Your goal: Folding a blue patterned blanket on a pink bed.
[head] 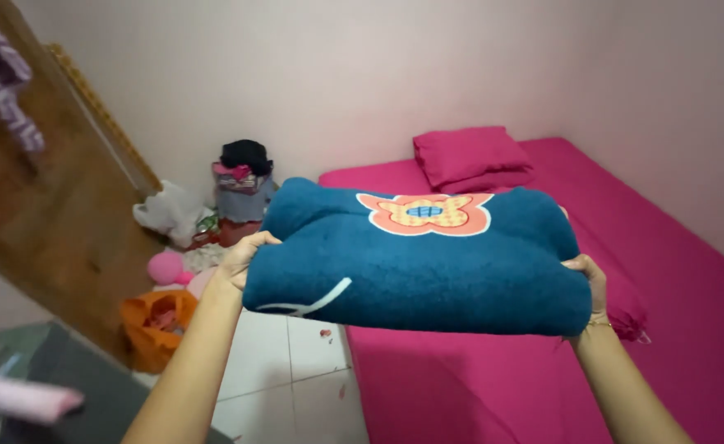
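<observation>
Both hands held the folded blue towel (pixel 415 263) up over the pink bed (pixel 682 271), left hand (pixel 243 259) and right hand (pixel 588 284) fingers clamped on its left and right ends.

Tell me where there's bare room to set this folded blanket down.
Free: pink mattress below the pillows; white floor tiles beside it. Crowded: the corner with the clothes pile, white bag and orange bag.

A folded blue towel (pixel 415 263) with a butterfly patch, held level above the bed.
</observation>
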